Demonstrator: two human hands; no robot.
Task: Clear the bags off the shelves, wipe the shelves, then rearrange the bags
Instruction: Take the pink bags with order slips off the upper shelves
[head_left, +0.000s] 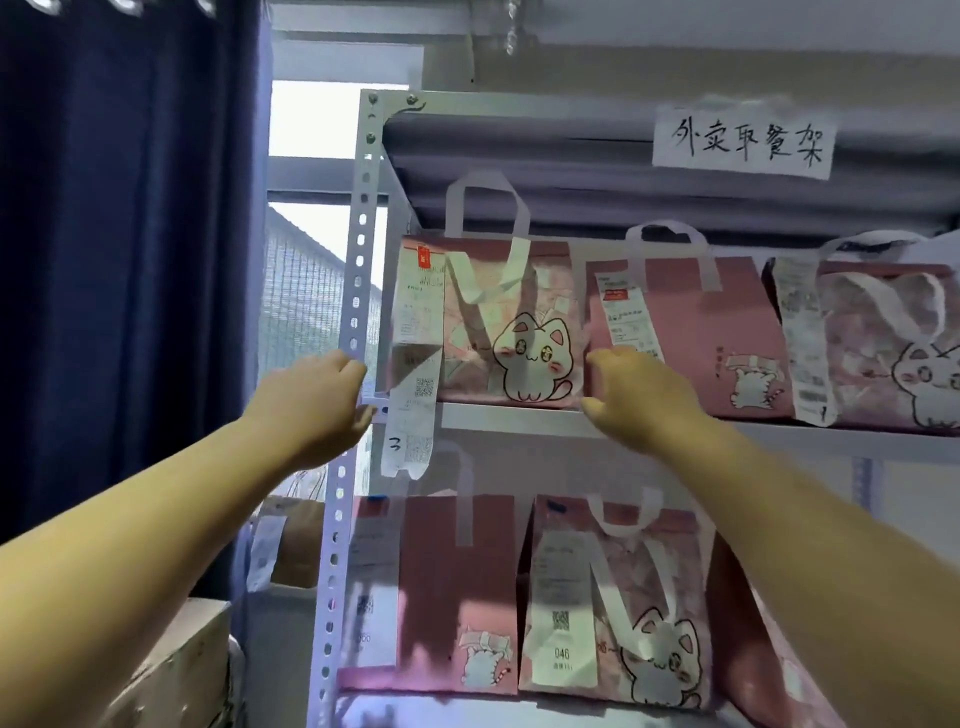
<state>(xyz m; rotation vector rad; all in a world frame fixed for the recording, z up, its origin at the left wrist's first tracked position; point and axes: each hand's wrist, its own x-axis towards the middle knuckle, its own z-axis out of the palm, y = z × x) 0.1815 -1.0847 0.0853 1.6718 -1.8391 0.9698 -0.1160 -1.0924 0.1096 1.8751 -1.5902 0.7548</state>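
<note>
Nearest, both hands reach up to the left end of the upper shelf (519, 418). The left hand (317, 405) has curled fingers beside the shelf's upright post (358, 249); I cannot tell if it holds anything. The right hand (641, 397) curls its fingers and thumb round the lower right corner of the cat bag (498, 322), which stands upright at that left end. A long receipt (415, 364) hangs over the shelf's front edge. Further right stand a plain pink bag (727, 338) and another cat-print bag (878, 353). Above hangs a handwritten sign (743, 143).
</note>
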